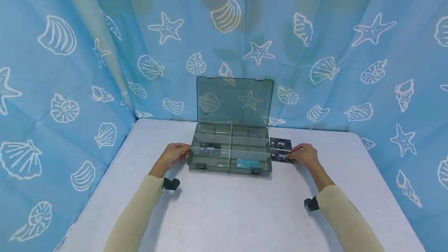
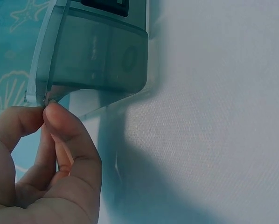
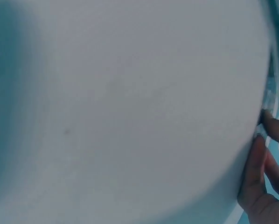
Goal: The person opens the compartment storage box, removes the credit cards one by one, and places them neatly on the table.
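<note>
A grey see-through compartment box lies on the table with its lid raised at the back. My left hand is at its left side, and in the left wrist view thumb and forefinger pinch the box's rim. To the right of the box lie two black Vip cards, a far one and a near one. With thumb and fingers my right hand pinches the near card at its right edge. Inside the box are a dark Vip card at left and a teal card at front right.
Clear dividers split the box into several compartments. A white cloth covers the table. Behind and beside it hangs a blue curtain with shells and starfish. A small black device sits at each wrist.
</note>
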Demonstrator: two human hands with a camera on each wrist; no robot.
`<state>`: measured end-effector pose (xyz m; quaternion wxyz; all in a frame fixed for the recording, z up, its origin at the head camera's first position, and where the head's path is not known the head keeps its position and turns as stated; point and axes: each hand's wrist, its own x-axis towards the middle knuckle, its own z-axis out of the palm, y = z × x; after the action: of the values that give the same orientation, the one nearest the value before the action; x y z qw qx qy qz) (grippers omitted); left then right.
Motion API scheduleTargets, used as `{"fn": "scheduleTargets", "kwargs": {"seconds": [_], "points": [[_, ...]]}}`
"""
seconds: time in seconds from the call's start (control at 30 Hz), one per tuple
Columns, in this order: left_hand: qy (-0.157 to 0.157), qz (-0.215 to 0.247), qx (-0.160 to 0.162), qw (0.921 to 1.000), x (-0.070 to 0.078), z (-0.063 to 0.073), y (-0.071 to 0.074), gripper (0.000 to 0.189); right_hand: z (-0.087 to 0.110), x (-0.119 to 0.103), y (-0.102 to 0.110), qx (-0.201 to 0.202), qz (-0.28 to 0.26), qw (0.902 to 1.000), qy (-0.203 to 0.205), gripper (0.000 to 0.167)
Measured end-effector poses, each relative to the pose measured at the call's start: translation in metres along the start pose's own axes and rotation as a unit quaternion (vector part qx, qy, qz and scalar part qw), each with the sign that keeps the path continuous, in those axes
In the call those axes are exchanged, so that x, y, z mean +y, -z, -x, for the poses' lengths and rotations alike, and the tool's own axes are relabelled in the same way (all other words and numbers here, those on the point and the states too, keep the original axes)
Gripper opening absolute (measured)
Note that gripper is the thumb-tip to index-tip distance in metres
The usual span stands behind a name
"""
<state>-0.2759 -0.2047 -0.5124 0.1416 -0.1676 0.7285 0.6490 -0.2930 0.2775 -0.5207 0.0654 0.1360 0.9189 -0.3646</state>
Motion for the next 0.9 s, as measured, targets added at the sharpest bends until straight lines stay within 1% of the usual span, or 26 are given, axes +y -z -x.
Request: {"fn": "scheduleTargets", "kwargs": {"seconds": [0.1, 0.23, 0.33, 0.63, 0.77, 0.83, 0.9], "points": [[-0.001, 0.002, 0.000, 1.0000, -0.001, -0.001, 0.001, 0.032, -0.002, 0.000, 0.000, -0.018, -0.013, 0.9997, -0.006, 0.040], [-0.003, 0.003, -0.001, 1.0000, -0.001, -0.002, 0.001, 0.033, -0.005, 0.001, 0.001, -0.013, -0.021, 0.9997, -0.004, 0.037], [-0.002, 0.002, -0.003, 1.0000, -0.001, -0.002, 0.000, 0.033, -0.006, 0.002, 0.001, -0.004, -0.025, 0.9996, -0.013, 0.034], [0.000, -0.001, 0.002, 1.0000, 0.000, -0.002, -0.001, 0.031, -0.006, 0.001, 0.004, -0.006, -0.023, 0.9994, -0.025, 0.033], [0.000, -0.002, 0.004, 1.0000, 0.000, -0.002, -0.001, 0.031, -0.007, 0.001, 0.004, -0.008, -0.025, 0.9993, -0.025, 0.035], [0.001, -0.003, 0.004, 1.0000, 0.000, -0.002, -0.001, 0.032, -0.006, -0.001, 0.007, -0.003, -0.031, 0.9993, -0.019, 0.036], [0.002, -0.004, 0.003, 1.0000, 0.000, -0.001, 0.000, 0.032, -0.004, -0.006, 0.011, 0.006, -0.036, 0.9993, 0.002, 0.038]]}}
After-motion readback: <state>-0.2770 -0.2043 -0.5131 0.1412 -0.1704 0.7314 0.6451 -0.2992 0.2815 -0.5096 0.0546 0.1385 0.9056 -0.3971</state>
